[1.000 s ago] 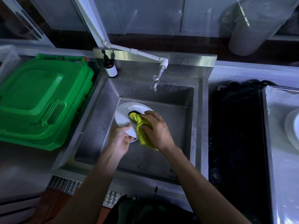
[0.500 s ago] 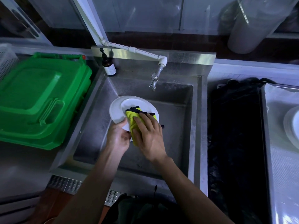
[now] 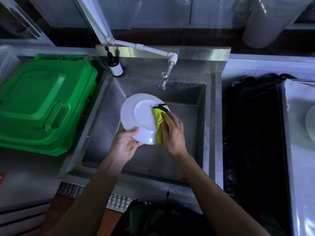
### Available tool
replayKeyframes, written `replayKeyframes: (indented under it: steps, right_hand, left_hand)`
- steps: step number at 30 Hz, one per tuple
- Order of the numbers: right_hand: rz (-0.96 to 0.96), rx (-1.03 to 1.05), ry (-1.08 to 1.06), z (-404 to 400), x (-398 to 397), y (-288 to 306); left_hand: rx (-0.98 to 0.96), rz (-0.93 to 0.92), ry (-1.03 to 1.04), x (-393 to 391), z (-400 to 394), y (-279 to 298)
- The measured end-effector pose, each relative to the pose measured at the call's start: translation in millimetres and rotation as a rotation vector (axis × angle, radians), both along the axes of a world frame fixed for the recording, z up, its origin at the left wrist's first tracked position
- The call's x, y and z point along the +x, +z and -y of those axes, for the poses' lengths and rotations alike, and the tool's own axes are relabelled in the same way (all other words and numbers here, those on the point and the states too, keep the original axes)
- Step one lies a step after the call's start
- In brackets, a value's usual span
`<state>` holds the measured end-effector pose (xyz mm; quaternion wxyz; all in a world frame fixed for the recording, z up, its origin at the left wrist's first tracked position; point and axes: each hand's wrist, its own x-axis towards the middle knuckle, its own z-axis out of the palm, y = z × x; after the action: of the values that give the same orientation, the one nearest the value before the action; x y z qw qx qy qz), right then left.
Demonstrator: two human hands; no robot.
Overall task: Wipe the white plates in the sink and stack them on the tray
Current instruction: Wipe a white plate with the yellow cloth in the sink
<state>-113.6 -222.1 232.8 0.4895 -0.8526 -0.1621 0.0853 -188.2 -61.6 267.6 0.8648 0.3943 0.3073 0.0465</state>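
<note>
A white plate is held tilted above the steel sink, its underside ring facing me. My left hand grips its near rim, thumb on the face. My right hand presses a yellow cloth with a dark edge against the plate's right side, fingers curled over the cloth. At the far right edge a stack of white plates lies on a grey tray, partly cut off by the frame.
A tap on a white pipe hangs over the sink's back. A brown pump bottle stands at the back left corner. A green bin lid lies left of the sink; a black-lined bin is on the right.
The plate has been raised and turned so more of its face shows. The cloth and my right hand slid from the plate's middle to its right side.
</note>
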Motion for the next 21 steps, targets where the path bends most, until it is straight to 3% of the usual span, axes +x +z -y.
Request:
replayKeyframes:
  steps: [6, 21]
  right_hand:
    - [-0.074, -0.086, 0.014, 7.3, 27.6, 0.7]
    - [0.085, -0.061, 0.081, -1.2, 55.0, 28.6]
  left_hand:
    - [0.018, 0.003, -0.168, -14.3, -5.0, -3.7]
    - [0.225, -0.105, -0.432, -6.4, -1.4, 19.6]
